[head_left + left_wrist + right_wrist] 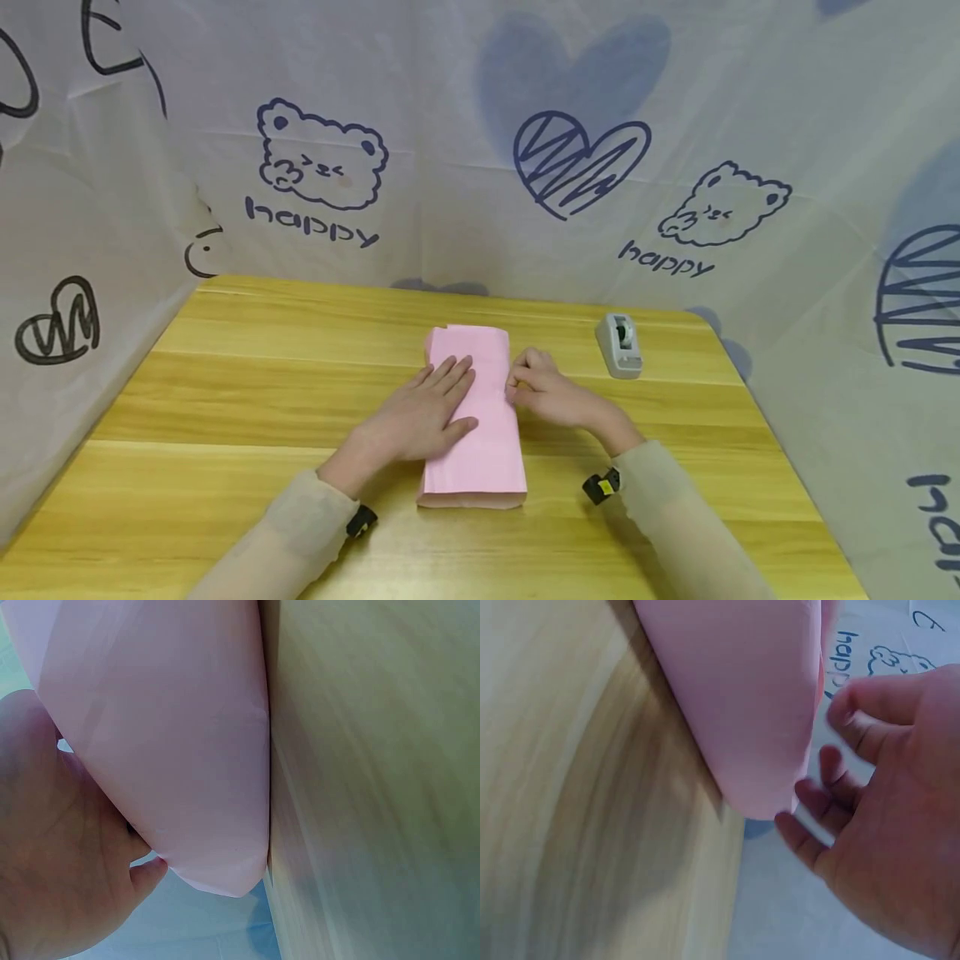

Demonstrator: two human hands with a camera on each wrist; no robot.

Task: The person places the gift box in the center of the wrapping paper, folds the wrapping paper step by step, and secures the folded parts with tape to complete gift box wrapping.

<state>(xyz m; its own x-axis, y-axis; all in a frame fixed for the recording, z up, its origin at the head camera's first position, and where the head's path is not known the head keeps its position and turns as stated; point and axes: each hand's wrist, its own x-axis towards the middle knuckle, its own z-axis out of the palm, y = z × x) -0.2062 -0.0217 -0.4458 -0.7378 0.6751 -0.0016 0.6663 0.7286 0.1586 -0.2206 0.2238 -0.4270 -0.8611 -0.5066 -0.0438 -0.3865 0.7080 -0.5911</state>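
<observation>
Fingers (450, 372) on your left hand (420, 418) are pretty much straight, lying flat on top of the pink paper (491, 442), w/ the thumb spread off to the side & nothing pinched there afaict. Your right hand (553, 393) is at the paper's right long side, fingers bent; from the right wrist cam there're gaps btwn some of them & the tips sit right by the paper's edge, but tbh can't tell if any of them actually pinch it. Paper's folded into a long strip, lying on the table (247, 400) approx midway btwn the L & R edges, long sides running near-to-far, far end closer to the table's back edge. You can see a darker pink strip along its near end, & the far L corner has a small step in it. Both wrist cams show its side rounding up off the wood. Tape dispenser (621, 367), light grey, sits by itself toward the table's far R corner, past your R hand & well apart from the paper. Behind the back edge there's a whitish cloth (450, 83) w/ bears, hearts & "happy" on it. Black gadgets (600, 487) on both your cuffs (651, 462), btw.
</observation>
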